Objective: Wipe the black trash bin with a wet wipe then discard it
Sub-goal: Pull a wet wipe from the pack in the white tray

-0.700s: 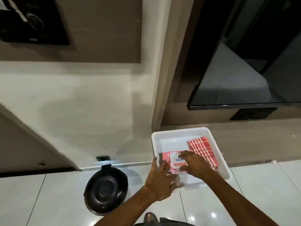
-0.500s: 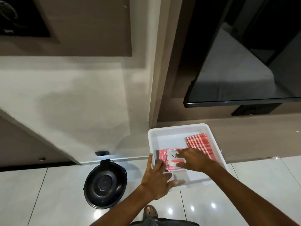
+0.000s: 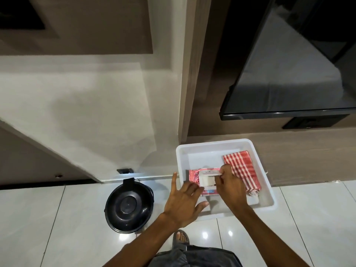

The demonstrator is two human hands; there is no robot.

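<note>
The task is at its very start: no wipe is out yet. The pink wet-wipe pack [image 3: 194,175] lies in the near left part of the white tray [image 3: 181,157], which sits on the floor against the wall, with a folded red-checked cloth [image 3: 241,170] to the right of the pack in the same tray. The right hand [image 3: 228,186] pinches the pack's white flap [image 3: 210,172] between fingertips and thumb and holds it lifted, so the opening beneath shows white; whether a sheet is already caught in that grip I cannot tell. The left hand [image 3: 184,204] is spread open with nothing in its grip, its fingertips resting at the near edge of the pack, apparently to steady it.

The black trash bin [image 3: 128,206] stands on the tiled floor to the left of the tray, well apart from both hands, its lid down and untouched.

Left to do, by my judgement: draw one wipe free, carry it left to the bin, rub lid and sides, then drop the wipe inside.
</note>
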